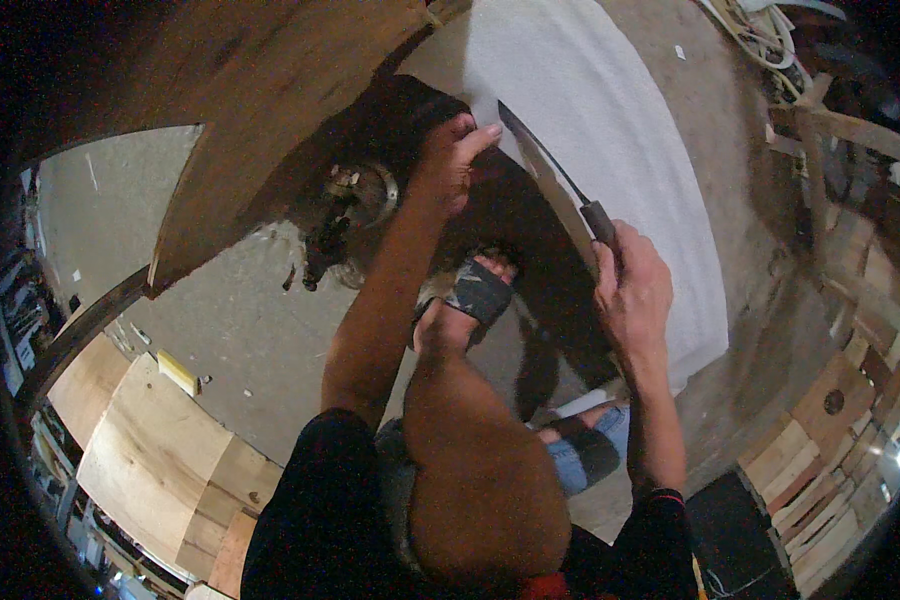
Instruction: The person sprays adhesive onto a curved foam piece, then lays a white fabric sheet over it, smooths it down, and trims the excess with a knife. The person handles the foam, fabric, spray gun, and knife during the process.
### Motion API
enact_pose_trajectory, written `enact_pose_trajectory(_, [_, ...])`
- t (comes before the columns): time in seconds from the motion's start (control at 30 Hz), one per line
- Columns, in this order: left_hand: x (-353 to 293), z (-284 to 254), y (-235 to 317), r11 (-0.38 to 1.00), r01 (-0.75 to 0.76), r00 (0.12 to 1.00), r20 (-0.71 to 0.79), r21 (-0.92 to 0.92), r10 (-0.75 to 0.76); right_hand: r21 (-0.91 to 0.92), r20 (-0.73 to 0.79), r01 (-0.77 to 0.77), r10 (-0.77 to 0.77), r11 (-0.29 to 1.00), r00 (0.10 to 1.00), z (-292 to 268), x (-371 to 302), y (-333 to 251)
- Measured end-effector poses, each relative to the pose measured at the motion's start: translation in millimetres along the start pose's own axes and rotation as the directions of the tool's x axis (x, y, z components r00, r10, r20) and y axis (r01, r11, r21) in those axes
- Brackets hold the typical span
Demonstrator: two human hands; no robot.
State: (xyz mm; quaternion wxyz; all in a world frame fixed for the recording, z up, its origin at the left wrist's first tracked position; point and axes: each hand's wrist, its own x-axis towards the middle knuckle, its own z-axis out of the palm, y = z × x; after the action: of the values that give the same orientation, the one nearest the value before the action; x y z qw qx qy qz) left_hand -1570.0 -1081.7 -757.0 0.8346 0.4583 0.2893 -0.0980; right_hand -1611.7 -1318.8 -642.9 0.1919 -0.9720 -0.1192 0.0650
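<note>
A long thin knife [545, 150] with a dark handle is gripped in my right hand [635, 285], fingers wrapped round it. Its blade slants up and left, lying along the inner edge of a large white, soft-looking sheet [640, 150]. Beside that edge spreads a dark brown piece [530, 215], its material hard to tell. Close to the knife's tip, my left hand [452, 160] is closed on the sheet's edge, the thumb pointing toward the blade. Its fingertips are partly hidden.
A large curved brown board [270, 80] fills the upper left. Below it on the floor sits a dark round mechanical part [345, 215]. My sandalled foot [480, 285] is near the dark piece. Wooden panels [160, 450] lie at lower left, a wooden frame [820, 170] and stacked boards [830, 450] at right.
</note>
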Motion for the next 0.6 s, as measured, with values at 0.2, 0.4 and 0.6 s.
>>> enact_pose_trajectory(0.2, [-4, -14, 1, 0.986, -0.064, 0.995, -0.061, 0.157, 0.074, 0.014, 0.009, -0.024, 0.024, 1.000, 1.000, -19, -22, 5])
enact_pose_trajectory(0.4, [11, -34, -25, 0.991, 0.044, 0.999, -0.027, 0.129, -0.041, -0.013, 0.014, 0.011, -0.011, 1.000, 1.000, 0, 15, -13])
enact_pose_trajectory(0.6, [8, -51, -26, 0.974, -0.221, 0.974, 0.063, 0.044, 0.218, 0.014, 0.029, -0.040, 0.039, 0.999, 0.999, -11, -3, -8])
